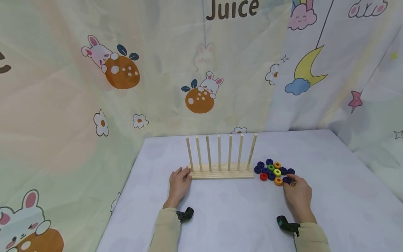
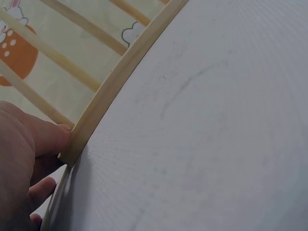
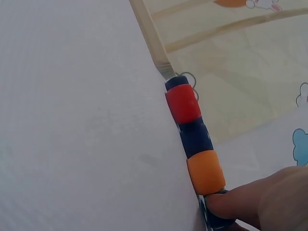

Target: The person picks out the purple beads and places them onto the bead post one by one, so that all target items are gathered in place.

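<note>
My left hand [image 1: 179,186] holds the left end of a pale wooden peg stand [image 1: 223,174], a flat base with several upright pegs. In the left wrist view the thumb [image 2: 54,138] presses on the base's end, with other fingers curled beside it. Just right of the stand lies a cluster of round wooden beads, mostly dark blue, with a red bead [image 1: 263,176], orange, green and yellow ones. At its near right side, my right hand [image 1: 299,194] pinches a dark blue bead [image 1: 287,180]. An orange bead [image 3: 206,172] sits close by the fingertips in the right wrist view.
A white-covered table [image 1: 233,213] carries everything. Behind it hangs a cloth backdrop [image 1: 163,70] printed with rabbits, fruit and flowers. Both wrists wear a small black camera, one showing by the left sleeve [image 1: 165,227] and one by the right.
</note>
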`<state>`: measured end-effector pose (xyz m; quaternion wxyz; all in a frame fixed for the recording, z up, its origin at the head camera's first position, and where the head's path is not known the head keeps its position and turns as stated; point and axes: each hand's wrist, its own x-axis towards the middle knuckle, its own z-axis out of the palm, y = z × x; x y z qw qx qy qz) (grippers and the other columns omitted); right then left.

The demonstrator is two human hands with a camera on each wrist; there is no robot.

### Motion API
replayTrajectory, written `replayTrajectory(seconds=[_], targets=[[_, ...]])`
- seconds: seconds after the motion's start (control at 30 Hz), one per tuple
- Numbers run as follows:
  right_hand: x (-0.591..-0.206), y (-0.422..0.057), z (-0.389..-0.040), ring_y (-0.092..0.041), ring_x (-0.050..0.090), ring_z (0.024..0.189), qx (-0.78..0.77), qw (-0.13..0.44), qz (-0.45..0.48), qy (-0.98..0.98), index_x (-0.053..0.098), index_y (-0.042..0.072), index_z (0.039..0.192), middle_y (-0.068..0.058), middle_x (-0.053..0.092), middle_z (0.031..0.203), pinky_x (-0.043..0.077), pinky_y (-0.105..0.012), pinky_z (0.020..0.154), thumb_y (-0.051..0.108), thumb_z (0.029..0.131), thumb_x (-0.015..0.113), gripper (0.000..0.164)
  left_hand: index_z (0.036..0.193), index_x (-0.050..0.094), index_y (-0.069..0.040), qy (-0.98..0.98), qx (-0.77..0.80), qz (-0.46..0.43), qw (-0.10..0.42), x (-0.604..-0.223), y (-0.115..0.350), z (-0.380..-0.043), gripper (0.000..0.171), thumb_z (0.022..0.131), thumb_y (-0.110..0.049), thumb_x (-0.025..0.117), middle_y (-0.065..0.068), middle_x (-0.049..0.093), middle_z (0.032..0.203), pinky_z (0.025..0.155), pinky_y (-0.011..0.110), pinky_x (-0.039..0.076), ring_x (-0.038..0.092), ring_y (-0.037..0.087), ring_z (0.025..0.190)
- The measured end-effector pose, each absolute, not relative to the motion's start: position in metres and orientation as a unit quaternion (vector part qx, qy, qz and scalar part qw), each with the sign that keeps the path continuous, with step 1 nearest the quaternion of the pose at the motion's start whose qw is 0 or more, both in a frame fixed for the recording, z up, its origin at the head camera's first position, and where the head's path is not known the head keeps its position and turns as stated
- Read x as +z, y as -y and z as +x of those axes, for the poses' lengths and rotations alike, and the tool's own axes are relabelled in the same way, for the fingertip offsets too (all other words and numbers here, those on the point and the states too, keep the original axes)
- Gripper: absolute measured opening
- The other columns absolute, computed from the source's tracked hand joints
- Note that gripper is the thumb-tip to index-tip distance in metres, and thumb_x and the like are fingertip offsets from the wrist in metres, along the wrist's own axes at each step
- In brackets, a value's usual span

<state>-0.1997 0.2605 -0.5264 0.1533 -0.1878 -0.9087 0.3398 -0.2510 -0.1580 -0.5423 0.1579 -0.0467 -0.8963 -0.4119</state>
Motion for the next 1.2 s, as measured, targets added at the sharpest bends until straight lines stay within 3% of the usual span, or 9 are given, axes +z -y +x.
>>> replayTrajectory(seconds=[0.2, 0.33, 0.6, 0.9, 1.2], targets=[[-0.527, -0.262, -0.201, -0.039, 0.061, 0.093, 0.365, 0.176, -0.213, 0.889, 0.058, -0.006, 0.126, -0.028, 0.059, 0.113, 0.044, -0.040, 0.069, 0.010, 0.087, 0.066, 0.042, 0.121, 0.068, -0.002, 0.898, -0.407, -0.054, 0.159, -0.544, 0.158, -0.254, 0.032, 0.089, -0.006, 0.066, 0.012, 0.062, 0.131, 0.113, 0.062, 0.014, 0.045, 0.041, 0.132], [-0.524, -0.261, -0.201, -0.038, 0.060, 0.094, 0.372, 0.174, -0.221, 0.885, 0.058, -0.006, 0.123, -0.027, 0.057, 0.113, 0.044, -0.040, 0.070, 0.012, 0.087, 0.066, 0.041, 0.121, 0.068, -0.003, 0.899, -0.405, -0.051, 0.159, -0.543, 0.157, -0.255, 0.032, 0.089, -0.006, 0.067, 0.012, 0.062, 0.131, 0.114, 0.062, 0.015, 0.045, 0.041, 0.131], [-0.521, -0.253, -0.203, -0.029, 0.057, 0.094, 0.386, 0.206, -0.221, 0.872, 0.062, -0.003, 0.120, -0.021, 0.056, 0.111, 0.040, -0.029, 0.069, 0.015, 0.088, 0.065, 0.037, 0.123, 0.068, -0.004, 0.903, -0.399, -0.040, 0.150, -0.541, 0.157, -0.255, 0.035, 0.088, -0.008, 0.067, 0.012, 0.060, 0.134, 0.114, 0.061, 0.013, 0.043, 0.040, 0.133], [-0.517, -0.245, -0.204, -0.019, 0.055, 0.093, 0.423, 0.219, -0.196, 0.857, 0.059, 0.002, 0.128, -0.015, 0.057, 0.118, 0.037, -0.006, 0.064, 0.014, 0.088, 0.067, 0.042, 0.122, 0.068, -0.003, 0.901, -0.404, -0.039, 0.151, -0.540, 0.157, -0.254, 0.033, 0.088, -0.007, 0.067, 0.012, 0.061, 0.133, 0.115, 0.060, 0.013, 0.043, 0.039, 0.133], [-0.517, -0.232, -0.202, -0.010, 0.055, 0.084, 0.449, 0.193, -0.175, 0.855, 0.062, 0.004, 0.124, -0.012, 0.058, 0.111, 0.041, -0.003, 0.061, 0.020, 0.089, 0.070, 0.039, 0.122, 0.067, -0.001, 0.903, -0.399, -0.050, 0.151, -0.541, 0.157, -0.253, 0.035, 0.088, -0.009, 0.068, 0.012, 0.060, 0.135, 0.114, 0.060, 0.013, 0.043, 0.039, 0.133]])
